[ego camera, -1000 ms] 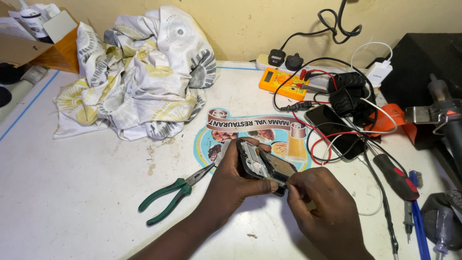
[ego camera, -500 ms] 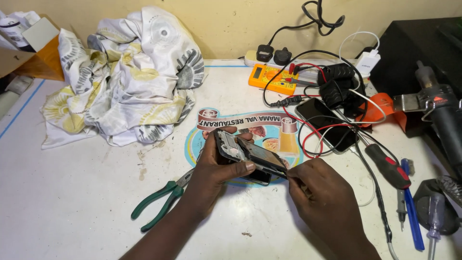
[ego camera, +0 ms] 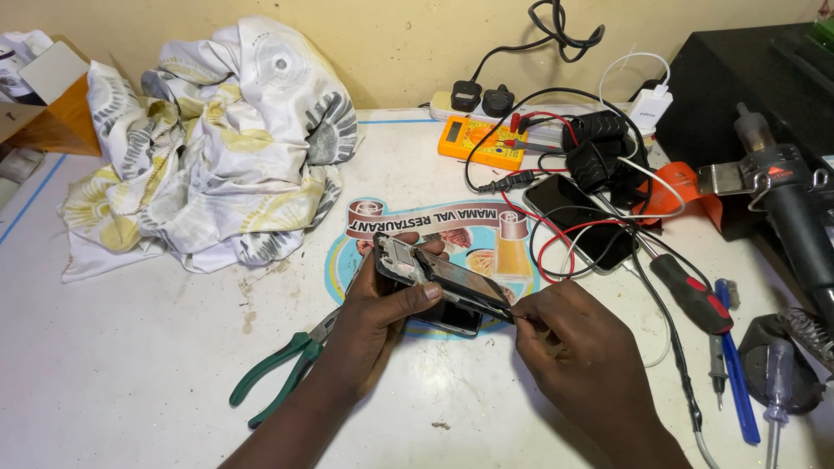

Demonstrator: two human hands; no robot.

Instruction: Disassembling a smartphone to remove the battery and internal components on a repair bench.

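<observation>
At far left of the white surface (ego camera: 104, 365) lies a crumpled patterned cloth (ego camera: 208, 148). Green-handled pliers (ego camera: 282, 378) rest beside the left wrist. Left hand (ego camera: 382, 317): grip clenched around the opened phone (ego camera: 439, 282), held tilted just above a printed mat (ego camera: 347, 260). Right hand (ego camera: 578, 343): fingers pinched at the phone's lower right edge; any tool held there cannot be made out. Further right lie a red-and-black screwdriver (ego camera: 692, 293) and a heat gun (ego camera: 795, 204).
</observation>
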